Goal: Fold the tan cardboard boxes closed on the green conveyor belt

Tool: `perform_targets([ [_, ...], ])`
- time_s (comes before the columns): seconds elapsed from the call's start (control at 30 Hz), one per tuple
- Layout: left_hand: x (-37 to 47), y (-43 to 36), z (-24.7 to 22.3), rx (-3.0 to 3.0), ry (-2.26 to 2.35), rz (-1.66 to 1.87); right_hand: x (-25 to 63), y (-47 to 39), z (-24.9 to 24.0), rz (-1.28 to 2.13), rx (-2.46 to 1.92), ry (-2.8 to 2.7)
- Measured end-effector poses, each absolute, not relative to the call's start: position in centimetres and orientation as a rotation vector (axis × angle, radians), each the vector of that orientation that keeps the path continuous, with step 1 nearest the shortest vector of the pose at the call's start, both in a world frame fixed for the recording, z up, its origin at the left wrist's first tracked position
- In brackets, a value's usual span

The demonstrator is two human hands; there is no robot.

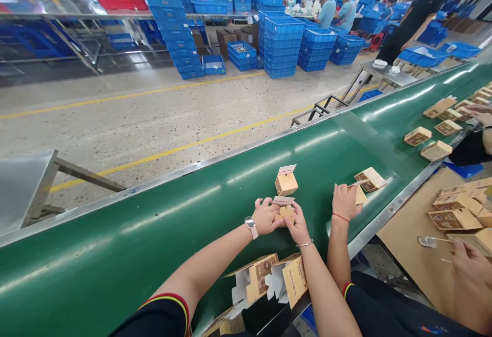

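Note:
On the green conveyor belt point(161, 229), a small tan carton point(286, 217) is between my two hands, its top flap raised. My left hand point(266, 217), with a watch at the wrist, is closed on its left side. My right hand point(299, 227), with a bracelet at the wrist, grips the right side. Just beyond stands another small carton point(286, 184) with its lid flap up. Nearer my body, several unfolded cartons point(261, 278) with printed sides and white insides lie open between my forearms.
To my right, a co-worker's hand point(343, 201) is at a carton point(360, 195); another carton point(371, 179) lies beside it. Their other hand point(471, 262) holds a thin stick over a cardboard sheet point(407, 229). More cartons point(417, 136) sit down the belt. A metal rail point(154, 185) edges it.

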State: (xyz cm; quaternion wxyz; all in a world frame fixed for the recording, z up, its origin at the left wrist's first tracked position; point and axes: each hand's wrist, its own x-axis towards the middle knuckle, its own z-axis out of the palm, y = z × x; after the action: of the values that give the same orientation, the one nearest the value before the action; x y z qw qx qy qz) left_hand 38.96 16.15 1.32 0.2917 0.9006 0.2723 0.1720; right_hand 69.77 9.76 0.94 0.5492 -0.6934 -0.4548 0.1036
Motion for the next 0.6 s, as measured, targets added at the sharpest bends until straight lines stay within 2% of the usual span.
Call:
perform_targets([
  [0.17, 40.2, 15.9, 0.5, 2.234, 0.747, 0.645, 69.5, 3.9, -0.1, 0.203, -1.680, -1.049],
  [0.3, 40.4, 15.3, -1.1, 1.963, 1.020, 0.895, 69.6, 1.5, -1.0, 0.232, -1.560, -0.971],
  [0.47, 42.9, 16.0, -1.9, 1.258, 1.219, 0.586, 70.0, 1.5, -0.5, 0.207, -1.574, -0.976],
  [0.6, 46.1, 16.8, -2.1, 1.112, 1.170, 0.469, 69.5, 2.6, 1.8, 0.215, -1.621, -0.997],
])
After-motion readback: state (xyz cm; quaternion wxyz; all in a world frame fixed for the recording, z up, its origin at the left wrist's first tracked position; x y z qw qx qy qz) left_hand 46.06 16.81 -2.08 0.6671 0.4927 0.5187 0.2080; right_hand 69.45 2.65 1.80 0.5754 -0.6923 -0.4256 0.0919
